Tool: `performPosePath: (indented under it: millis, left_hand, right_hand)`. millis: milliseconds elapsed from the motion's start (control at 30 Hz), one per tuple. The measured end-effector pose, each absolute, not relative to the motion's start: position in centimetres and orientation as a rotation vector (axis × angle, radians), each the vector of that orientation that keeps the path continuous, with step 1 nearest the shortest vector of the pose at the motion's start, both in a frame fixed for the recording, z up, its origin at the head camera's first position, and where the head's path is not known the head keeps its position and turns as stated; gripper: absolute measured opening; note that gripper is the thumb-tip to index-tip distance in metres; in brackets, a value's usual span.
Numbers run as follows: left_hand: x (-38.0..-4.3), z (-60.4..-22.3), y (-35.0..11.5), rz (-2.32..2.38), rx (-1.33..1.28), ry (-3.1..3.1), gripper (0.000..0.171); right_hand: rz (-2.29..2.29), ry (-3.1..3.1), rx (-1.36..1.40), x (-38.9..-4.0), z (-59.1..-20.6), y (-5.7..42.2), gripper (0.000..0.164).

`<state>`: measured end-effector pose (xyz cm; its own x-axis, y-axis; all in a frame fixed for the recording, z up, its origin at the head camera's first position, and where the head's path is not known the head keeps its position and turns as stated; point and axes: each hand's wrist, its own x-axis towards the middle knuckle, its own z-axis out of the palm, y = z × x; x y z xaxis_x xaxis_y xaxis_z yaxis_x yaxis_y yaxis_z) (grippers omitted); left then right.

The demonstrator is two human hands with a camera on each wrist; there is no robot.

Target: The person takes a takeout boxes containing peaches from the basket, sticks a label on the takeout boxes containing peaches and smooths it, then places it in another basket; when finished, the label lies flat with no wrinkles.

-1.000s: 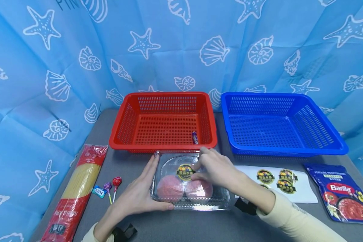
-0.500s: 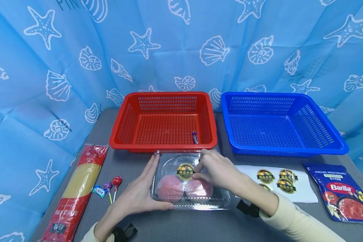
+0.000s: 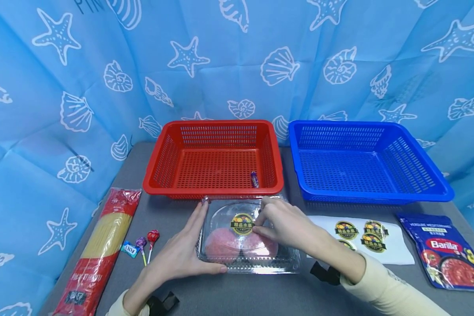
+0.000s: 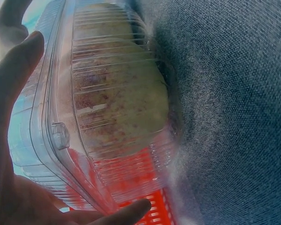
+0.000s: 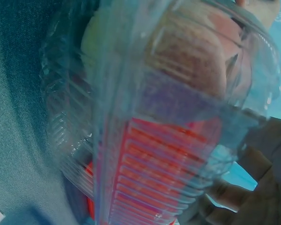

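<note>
A clear plastic fruit box [image 3: 292, 263] with its lid on stands in front of the red basket. Pinkish peaches [image 3: 223, 244] show through it, also as a yellowish, red-blotched peach [image 4: 126, 98] in the left wrist view. A round black-and-gold sticker [image 3: 242, 224] sits on the lid. My left hand [image 3: 183, 252] braces the box's left side, fingers stretched toward the back corner and thumb along the front edge. Over the lid's right part, my right hand [image 3: 284, 219] has curled fingers, with the thumb tip right at the sticker's right edge.
A red basket [image 3: 213, 191] with a small wrapped sweet [image 3: 254, 179] inside stands behind; a blue basket [image 3: 379, 197] is right of it. Left lie spaghetti [image 3: 102, 237], lollipops [image 3: 152, 237] and a blue sweet [image 3: 130, 249]. Right are a sticker sheet [image 3: 403, 245] and a sauce pouch [image 3: 446, 250].
My right hand's fingertips have slid slightly right along the sticker's edge and drawn closer together. The left hand and the box have stayed in place.
</note>
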<state>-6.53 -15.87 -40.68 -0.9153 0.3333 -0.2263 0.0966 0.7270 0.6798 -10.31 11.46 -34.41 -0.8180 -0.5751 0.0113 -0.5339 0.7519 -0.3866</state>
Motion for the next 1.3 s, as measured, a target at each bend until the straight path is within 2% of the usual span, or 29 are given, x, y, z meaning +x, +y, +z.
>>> performPosePath:
  millis: [367,467,667,800,1300]
  left_hand:
    - [-6.5,-40.7,-15.9,0.987,0.334,2.608,0.138]
    - [-6.5,-40.7,-15.9,0.983,0.339,2.612,0.139]
    - [-6.5,-40.7,-15.9,0.990,0.340,2.604,0.137]
    - [-6.5,-40.8,-15.9,0.986,0.335,2.606,0.137]
    - [-6.5,-40.8,-15.9,1.001,0.343,2.579,0.135]
  right_hand:
    - [-0.593,2.859,-0.950,-10.4,-34.6,11.4,0.008]
    - [-0.592,2.872,-0.979,-10.4,-34.7,11.2,0.004]
    - [-0.559,2.891,-1.013,-10.3,-35.1,10.2,0.029]
    - [-0.544,2.913,-1.037,-10.2,-35.4,9.5,0.035]
    - [-0.545,3.031,-1.066,-10.0,-36.5,8.0,0.021]
